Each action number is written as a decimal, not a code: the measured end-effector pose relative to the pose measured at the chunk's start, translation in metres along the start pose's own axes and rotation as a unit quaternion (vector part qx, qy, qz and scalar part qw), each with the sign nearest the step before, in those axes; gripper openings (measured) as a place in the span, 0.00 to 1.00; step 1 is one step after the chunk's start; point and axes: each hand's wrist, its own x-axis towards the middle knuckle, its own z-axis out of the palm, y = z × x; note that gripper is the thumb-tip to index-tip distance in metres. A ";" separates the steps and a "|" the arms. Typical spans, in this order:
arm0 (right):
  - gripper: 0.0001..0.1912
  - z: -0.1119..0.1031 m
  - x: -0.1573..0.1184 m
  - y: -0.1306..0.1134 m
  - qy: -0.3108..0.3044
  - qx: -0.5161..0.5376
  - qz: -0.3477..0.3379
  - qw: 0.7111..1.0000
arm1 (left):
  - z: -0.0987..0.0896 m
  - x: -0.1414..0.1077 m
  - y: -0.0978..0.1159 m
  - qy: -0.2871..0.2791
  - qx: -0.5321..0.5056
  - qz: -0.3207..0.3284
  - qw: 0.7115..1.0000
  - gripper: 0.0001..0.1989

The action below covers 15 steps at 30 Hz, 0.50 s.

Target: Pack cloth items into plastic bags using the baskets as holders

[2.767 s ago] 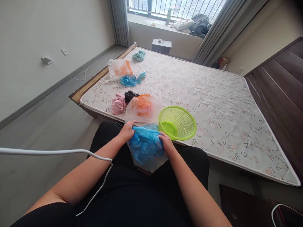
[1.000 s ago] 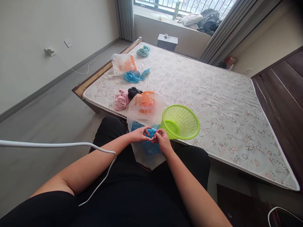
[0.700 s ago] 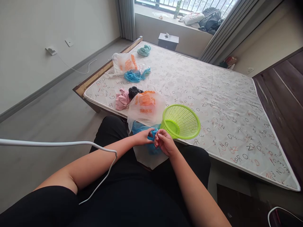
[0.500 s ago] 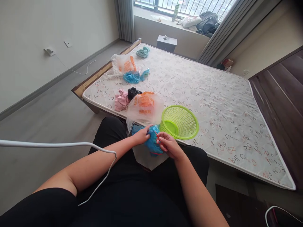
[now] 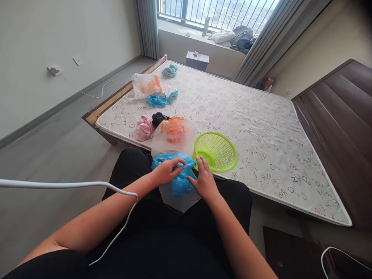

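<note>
A blue plastic bag (image 5: 181, 186) lies bunched over my lap, at the near edge of the mattress. My left hand (image 5: 169, 170) pinches the bag's upper edge. At the bag's right side, my right hand (image 5: 204, 179) has its fingers spread, the thumb apart and the fingertips near the bag's edge. Just beyond it a lime green mesh basket (image 5: 225, 151) lies tilted with its opening toward me. A clear plastic bag with orange print (image 5: 174, 135) is behind the blue bag. To its left are a pink cloth (image 5: 144, 128) and a black bundle (image 5: 159, 118).
Farther back on the mattress (image 5: 261, 155) are another white bag with orange print (image 5: 145, 84), a second blue bag (image 5: 158, 100) and a teal cloth bundle (image 5: 170, 70). A white cable (image 5: 58, 183) crosses over my left forearm.
The blue bag is spread wider. My left hand has moved left and down, and my right hand has opened from its pinch on a red strand. The view has shifted slightly.
</note>
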 end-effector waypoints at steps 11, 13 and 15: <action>0.18 -0.045 0.013 0.029 0.119 0.156 0.115 0.974 | -0.041 -0.013 -0.001 -0.034 0.221 -0.079 0.972 0.36; 0.17 -0.062 0.005 0.029 0.146 0.168 0.140 0.965 | -0.057 -0.015 -0.017 0.008 0.267 -0.166 0.949 0.37; 0.16 -0.077 -0.001 0.025 0.174 0.178 0.166 0.954 | -0.073 -0.015 -0.032 0.047 0.270 -0.218 0.937 0.36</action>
